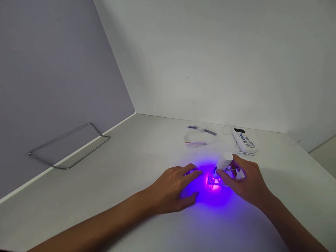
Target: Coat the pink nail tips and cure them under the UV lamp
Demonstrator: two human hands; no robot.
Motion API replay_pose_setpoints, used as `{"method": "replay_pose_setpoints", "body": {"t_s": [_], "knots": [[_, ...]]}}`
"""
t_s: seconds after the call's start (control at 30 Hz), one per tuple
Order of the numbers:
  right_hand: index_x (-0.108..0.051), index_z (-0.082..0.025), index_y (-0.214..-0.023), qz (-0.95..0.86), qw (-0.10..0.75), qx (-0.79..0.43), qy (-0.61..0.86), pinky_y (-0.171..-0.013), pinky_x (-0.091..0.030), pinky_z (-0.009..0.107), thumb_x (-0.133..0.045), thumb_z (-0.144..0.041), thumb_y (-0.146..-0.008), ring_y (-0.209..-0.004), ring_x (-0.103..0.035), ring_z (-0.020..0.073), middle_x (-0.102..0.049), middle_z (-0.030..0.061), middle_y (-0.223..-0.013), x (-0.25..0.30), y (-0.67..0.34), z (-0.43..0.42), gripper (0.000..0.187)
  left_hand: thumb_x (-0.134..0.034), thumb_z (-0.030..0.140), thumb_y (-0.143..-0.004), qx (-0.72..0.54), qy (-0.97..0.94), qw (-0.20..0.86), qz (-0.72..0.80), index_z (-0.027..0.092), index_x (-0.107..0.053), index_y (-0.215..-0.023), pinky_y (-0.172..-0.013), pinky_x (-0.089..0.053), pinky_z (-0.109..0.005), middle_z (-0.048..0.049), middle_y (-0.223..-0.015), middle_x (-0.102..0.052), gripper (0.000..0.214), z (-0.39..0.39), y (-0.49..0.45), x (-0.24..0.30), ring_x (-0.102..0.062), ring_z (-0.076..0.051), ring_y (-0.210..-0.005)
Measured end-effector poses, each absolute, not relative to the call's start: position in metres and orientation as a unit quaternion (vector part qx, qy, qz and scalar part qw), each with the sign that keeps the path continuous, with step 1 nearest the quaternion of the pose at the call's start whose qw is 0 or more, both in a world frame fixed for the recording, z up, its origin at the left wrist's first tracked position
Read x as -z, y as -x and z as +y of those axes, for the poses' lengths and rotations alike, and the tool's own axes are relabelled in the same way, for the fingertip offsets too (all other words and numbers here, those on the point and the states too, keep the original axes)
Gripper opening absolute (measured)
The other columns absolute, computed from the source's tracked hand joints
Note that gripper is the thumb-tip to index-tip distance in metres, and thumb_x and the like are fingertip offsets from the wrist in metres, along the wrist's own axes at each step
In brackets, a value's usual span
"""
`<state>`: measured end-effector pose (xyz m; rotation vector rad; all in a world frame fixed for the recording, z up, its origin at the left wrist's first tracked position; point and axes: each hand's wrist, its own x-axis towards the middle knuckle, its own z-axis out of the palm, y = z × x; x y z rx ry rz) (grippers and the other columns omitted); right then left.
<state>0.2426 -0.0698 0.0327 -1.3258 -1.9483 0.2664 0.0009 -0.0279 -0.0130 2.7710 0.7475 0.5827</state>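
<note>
My right hand (pixel 245 183) grips a small white torch-like lamp (pixel 223 162), tilted down and casting violet light on the white table (pixel 131 168). Under the beam lies a small flat piece (pixel 214 182) glowing pink; I cannot make out what it is. My left hand (pixel 174 189) rests flat on the table just left of the glowing spot, fingers stretched out towards it, holding nothing.
Behind the hands lie a white rectangular device with a printed label (pixel 244 140), a thin white cable, and a white tool with dark metal tips (pixel 199 136). A bent metal wire frame (pixel 69 145) leans at the left wall. White walls close the corner.
</note>
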Motion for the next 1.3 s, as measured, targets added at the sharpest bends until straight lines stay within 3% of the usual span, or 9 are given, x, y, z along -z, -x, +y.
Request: {"method": "replay_pose_setpoints", "body": {"t_s": [0.17, 0.37, 0.5, 0.73, 0.87, 1.1, 1.3], "knots": [[-0.062, -0.021, -0.078, -0.76, 0.373, -0.109, 0.521, -0.038, -0.04, 0.018, -0.065, -0.032, -0.086, -0.049, -0.047, 0.0106, -0.052, -0.0028, -0.057, -0.0305, -0.2433, -0.0701, 0.014, -0.053, 0.03, -0.089, -0.215, -0.94, 0.103, 0.245, 0.019, -0.05, -0.127, -0.07, -0.053, -0.039, -0.0104, -0.114, -0.064, 0.039, -0.0277, -0.0009, 0.0106, -0.065, -0.024, -0.083], [-0.059, -0.021, -0.074, -0.766, 0.379, -0.099, 0.509, -0.04, -0.04, 0.019, -0.065, -0.03, -0.086, -0.048, -0.047, 0.0103, -0.052, -0.0033, -0.056, -0.031, -0.2428, -0.0693, 0.016, -0.054, 0.028, -0.086, -0.19, -0.946, 0.125, 0.231, 0.017, -0.055, -0.123, -0.076, -0.048, -0.039, -0.0061, -0.087, -0.067, 0.039, -0.0259, -0.0003, 0.0122, -0.063, -0.024, -0.078], [-0.062, -0.02, -0.078, -0.772, 0.378, -0.09, 0.504, -0.041, -0.04, 0.02, -0.065, -0.03, -0.086, -0.048, -0.046, 0.0101, -0.052, -0.0037, -0.057, -0.0317, -0.2434, -0.0696, 0.014, -0.054, 0.028, -0.086, -0.193, -0.945, 0.124, 0.234, 0.017, -0.058, -0.12, -0.077, -0.046, -0.039, -0.0042, -0.081, -0.065, 0.036, -0.0255, -0.0014, 0.0122, -0.06, -0.023, -0.075], [-0.058, -0.021, -0.075, -0.772, 0.368, -0.095, 0.509, -0.042, -0.04, 0.02, -0.066, -0.029, -0.086, -0.048, -0.048, 0.0101, -0.055, -0.0034, -0.057, -0.0304, -0.2449, -0.0703, 0.016, -0.055, 0.027, -0.085, -0.197, -0.947, 0.105, 0.231, 0.018, -0.063, -0.089, -0.073, -0.043, -0.036, -0.006, -0.083, -0.062, 0.013, -0.0252, -0.003, 0.0076, -0.056, -0.022, -0.077], [-0.057, -0.021, -0.074, -0.772, 0.37, -0.085, 0.51, -0.043, -0.039, 0.021, -0.067, -0.03, -0.086, -0.048, -0.047, 0.0101, -0.055, -0.0037, -0.056, -0.03, -0.2444, -0.0699, 0.018, -0.058, 0.029, -0.086, -0.175, -0.953, 0.095, 0.228, 0.018, -0.061, -0.077, -0.073, -0.042, -0.035, -0.0062, -0.085, -0.06, 0.014, -0.0251, -0.002, 0.01, -0.056, -0.022, -0.079], [-0.055, -0.021, -0.072, -0.774, 0.374, -0.075, 0.505, -0.041, -0.039, 0.021, -0.064, -0.03, -0.086, -0.046, -0.045, 0.0101, -0.053, -0.004, -0.054, -0.0312, -0.2426, -0.068, 0.019, -0.061, 0.023, -0.082, -0.204, -0.947, 0.092, 0.229, 0.017, -0.062, -0.084, -0.077, -0.044, -0.036, -0.0085, -0.101, -0.062, 0.006, -0.0252, -0.0017, 0.014, -0.058, -0.023, -0.089], [-0.054, -0.021, -0.071, -0.772, 0.374, -0.066, 0.509, -0.041, -0.039, 0.021, -0.063, -0.032, -0.086, -0.045, -0.046, 0.0101, -0.053, -0.0038, -0.053, -0.0333, -0.2413, -0.0693, 0.02, -0.062, 0.023, -0.081, -0.198, -0.951, 0.069, 0.227, 0.019, -0.062, -0.094, -0.082, -0.045, -0.038, -0.0084, -0.103, -0.062, 0.014, -0.0245, -0.0017, 0.0159, -0.058, -0.025, -0.095]]}}
